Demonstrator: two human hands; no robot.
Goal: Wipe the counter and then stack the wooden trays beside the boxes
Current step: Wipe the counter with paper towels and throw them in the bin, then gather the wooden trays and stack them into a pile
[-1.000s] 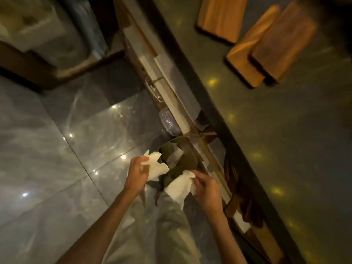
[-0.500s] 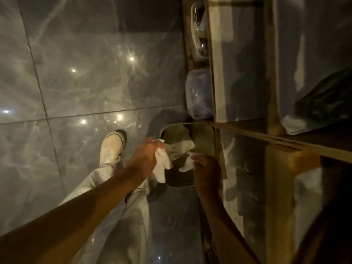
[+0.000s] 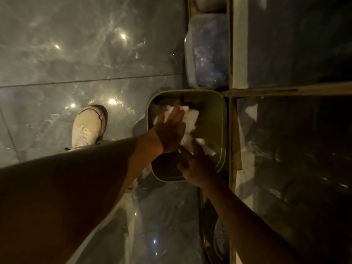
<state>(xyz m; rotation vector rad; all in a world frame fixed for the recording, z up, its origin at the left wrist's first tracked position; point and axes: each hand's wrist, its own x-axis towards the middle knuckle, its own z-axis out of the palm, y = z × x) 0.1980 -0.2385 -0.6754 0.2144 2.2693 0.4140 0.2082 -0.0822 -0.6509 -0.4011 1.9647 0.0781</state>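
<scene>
Crumpled white paper tissues (image 3: 190, 121) are seen inside the olive-green, square plastic bin (image 3: 222, 130) on the glossy grey tiled floor (image 3: 76, 63). The left hand (image 3: 171, 130) is laid flat on them, fingers spread open. The right hand (image 3: 198, 164) is loosely opened just beside them, over the bin. The wooden trays are out of view.

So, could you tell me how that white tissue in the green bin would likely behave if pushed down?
The white tissue looks crumpled and thin, so it would probably squash easily. It seems very light and floppy, likely springing back a little under the left hand over the green bin.
</scene>
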